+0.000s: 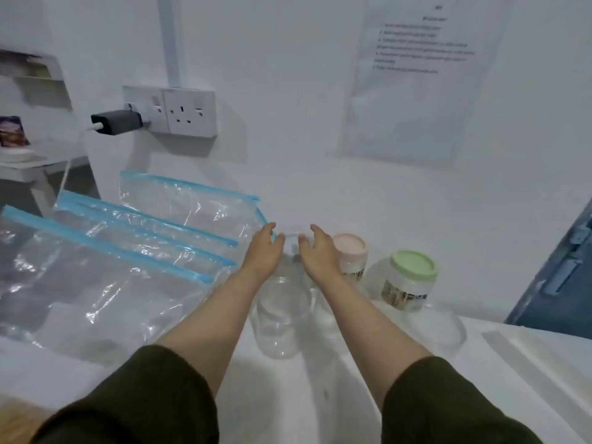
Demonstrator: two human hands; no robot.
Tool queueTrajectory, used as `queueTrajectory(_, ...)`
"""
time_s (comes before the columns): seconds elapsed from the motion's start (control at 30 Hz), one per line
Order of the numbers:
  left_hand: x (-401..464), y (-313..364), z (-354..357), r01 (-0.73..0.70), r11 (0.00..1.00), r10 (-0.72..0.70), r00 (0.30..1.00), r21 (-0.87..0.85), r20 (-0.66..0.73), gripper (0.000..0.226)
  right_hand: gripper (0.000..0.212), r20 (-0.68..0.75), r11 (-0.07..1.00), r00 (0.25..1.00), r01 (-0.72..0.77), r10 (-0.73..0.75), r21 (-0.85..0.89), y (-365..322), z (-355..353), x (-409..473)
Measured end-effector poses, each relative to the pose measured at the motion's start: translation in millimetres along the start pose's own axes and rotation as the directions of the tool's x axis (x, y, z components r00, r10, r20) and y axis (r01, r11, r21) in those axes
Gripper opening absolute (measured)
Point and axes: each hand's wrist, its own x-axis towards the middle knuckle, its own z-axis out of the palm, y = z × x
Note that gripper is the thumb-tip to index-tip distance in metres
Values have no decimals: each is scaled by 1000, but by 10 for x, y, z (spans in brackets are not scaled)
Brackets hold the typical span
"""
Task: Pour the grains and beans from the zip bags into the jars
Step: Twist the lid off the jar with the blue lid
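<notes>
Both hands reach forward over the white worktop (368, 200). The left hand (264, 251) and the right hand (317, 254) stand with palms facing each other, fingers relaxed, on the two sides of a clear jar (291, 243) with no lid; whether they touch it is not clear. A second clear jar (282, 318) stands nearer, between the forearms. To the right stand a jar with a pink lid (350, 254) and a jar with a green lid (410, 280), both with labels. On the left lie three transparent zip bags (134, 251) with blue strips, partly overlapping. On the wall are a double socket (179, 112) with a black charger (117, 121) and a printed sheet (423, 75).
</notes>
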Motion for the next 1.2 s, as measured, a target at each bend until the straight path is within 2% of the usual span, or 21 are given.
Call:
queueTrajectory(0.07,55,-103,34,37,998,-40,997,43,72,48,50,4,999,1000,-21,21,-26,85,55,59)
queueTrajectory(0.17,58,-278,85,73,997,-78,986,35,150,51,51,32,998,998,-61,60,28,227,142,58)
queueTrajectory(0.3,42,-267,101,10,1000,-11,994,4,111,55,53,48,999,999,-11,9,37,254,142,71)
queueTrajectory(0.4,-27,-119,75,-97,995,97,995,-22,19,55,54,11,996,998,53,-54,78,145,59,49)
queueTrajectory(0.5,-123,147,1,-254,964,245,963,-80,-109,57,54,-98,977,982,175,-164,122,-94,-78,-53)
queueTrajectory(0.6,-276,494,-133,-434,893,411,895,-121,-176,67,52,-291,944,921,306,-260,122,-408,-244,-270)
queueTrajectory(0.73,-704,957,-247,-526,815,486,849,-244,-207,56,59,-455,908,835,402,-309,120,-736,-496,-707)
queueTrajectory(0.8,-1046,1105,-264,-519,802,478,854,-296,-205,43,58,-500,900,812,416,-302,132,-852,-632,-1018)
queueTrajectory(0.9,-1579,1180,-228,-473,803,437,881,-364,-181,28,52,-499,907,827,385,-259,168,-886,-799,-1521)
queueTrajectory(1.07,-2356,944,-69,-313,822,323,944,-476,-62,27,30,-385,919,912,268,-145,290,-568,-993,-2337)
queueTrajectory(1.2,-2799,607,94,-155,852,216,974,-501,67,24,28,-263,921,964,129,-31,367,-177,-1033,-2836)
